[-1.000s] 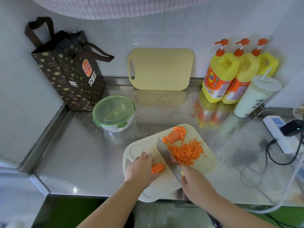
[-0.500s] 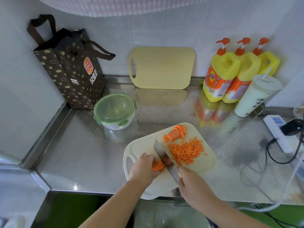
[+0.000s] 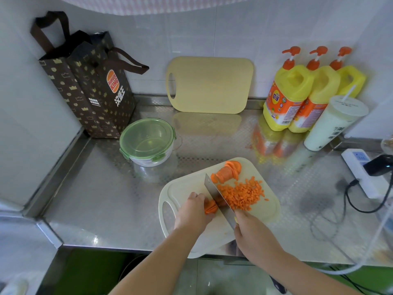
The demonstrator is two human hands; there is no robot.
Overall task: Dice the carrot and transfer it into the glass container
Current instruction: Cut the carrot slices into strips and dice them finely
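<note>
Presently noted, largest first. Steel surface (image 3: pixel 106 199) carries all items. Brown paper bag (image 3: pixel 91 92) stands upright, far behind and left of the white cutting board (image 3: pixel 182 186), which lies at the near edge of the surface. Glass container (image 3: pixel 148 161), green lid on, sits behind and left of the board, apart from it.

Right hand (image 3: pixel 253 235), over the board's near right part, has its fingers wrapped round the handle of the knife (image 3: pixel 217 196). Left hand (image 3: pixel 193 211), over the board's near left part, has its fingers curled down on the carrot piece (image 3: pixel 211 206). The blade stands against that piece on its right side.

Diced carrot (image 3: pixel 242 194) is heaped on the board's right half, touching the blade. Carrot slices (image 3: pixel 228 171) lie fanned at the board's far edge.
</note>
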